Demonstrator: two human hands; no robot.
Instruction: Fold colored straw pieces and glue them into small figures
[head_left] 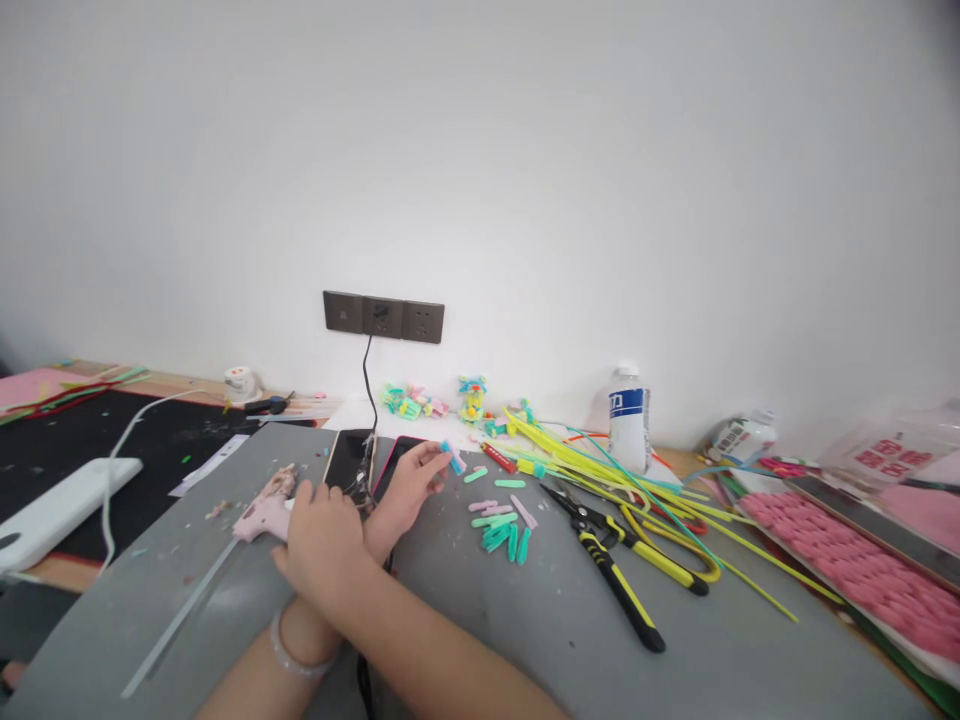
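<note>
My forearms are crossed, the right over the left. My left hand (414, 485), on the bracelet arm, pinches a small piece of blue and pink fuzzy pipe cleaner (454, 459) between its fingertips. My right hand (324, 530) is closed round the handle side of a pink hot glue gun (266, 512), whose grip is mostly hidden by the fingers. A long clear glue stick (180, 620) runs out of the gun's back toward the lower left. Right of my left hand lie short green, lilac and teal pipe cleaner pieces (498, 535).
Yellow-handled pliers (600, 560) lie beside long yellow pipe cleaners (637, 480). A white bottle (628, 420) stands by the wall near small fuzzy figures (472, 398). Phones (349, 455) and a cord (367, 370) lie behind my hands. At left is a white power strip (64, 510).
</note>
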